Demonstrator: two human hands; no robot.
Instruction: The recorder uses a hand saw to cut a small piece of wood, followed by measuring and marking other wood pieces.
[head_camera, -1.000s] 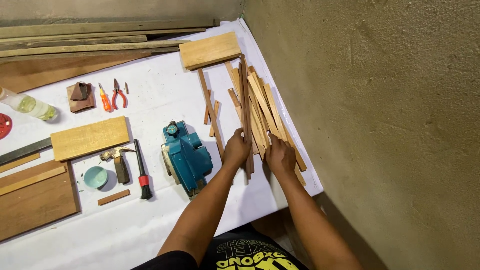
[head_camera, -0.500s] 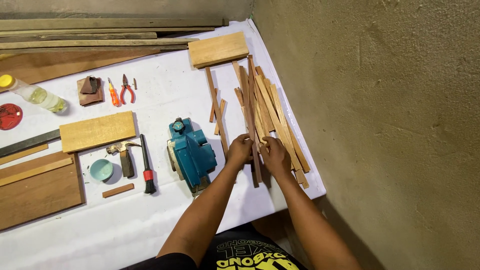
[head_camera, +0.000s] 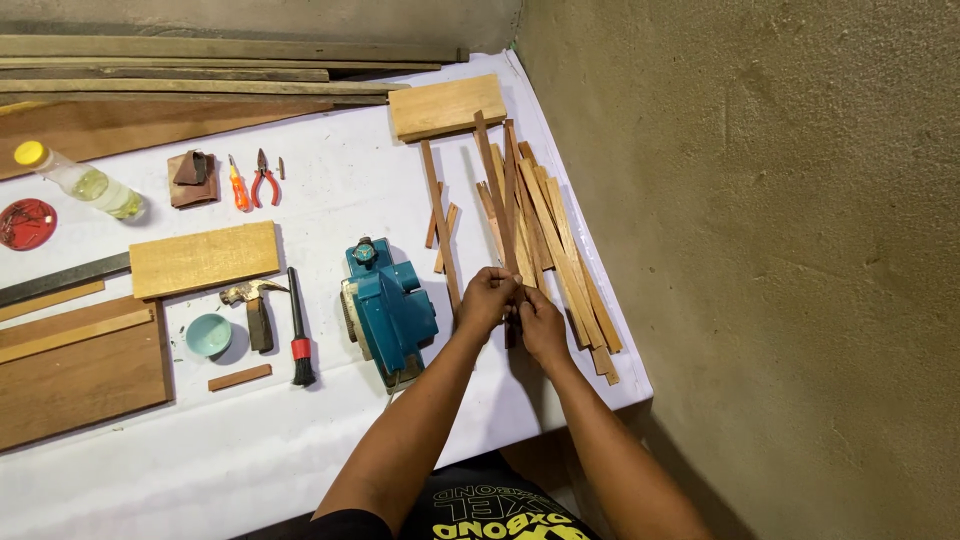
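Both hands pinch one thin wood strip (head_camera: 497, 200) together, left hand (head_camera: 487, 300) beside right hand (head_camera: 540, 320), lifting it clear of the strip pile (head_camera: 560, 240) just beyond.

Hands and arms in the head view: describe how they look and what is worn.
Two bare forearms, no sleeves, gloves, watch or rings to be seen on the left hand or right hand. Fingers are uncovered. Below the arms shows a black shirt with yellow printed lettering.

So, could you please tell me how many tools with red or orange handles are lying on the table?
3: an orange screwdriver and red pliers side by side near the far edge, and a brush with a red band beside the hammer. None seems hidden.
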